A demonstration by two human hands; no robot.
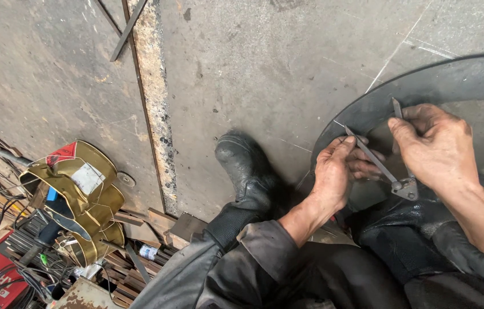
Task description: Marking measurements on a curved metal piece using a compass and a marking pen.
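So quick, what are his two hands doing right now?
Left hand: closed on one leg of the metal dividers.
Right hand: closed on the other leg, over the curved steel ring.

metal divider compass (pixel 394 171): two thin legs spread in a V, hinge toward the person, tips on dark curved steel ring (pixel 425 86).

Even soft daylight, faint shadows, no glare, sharp focus, slight wide-angle bending at edges
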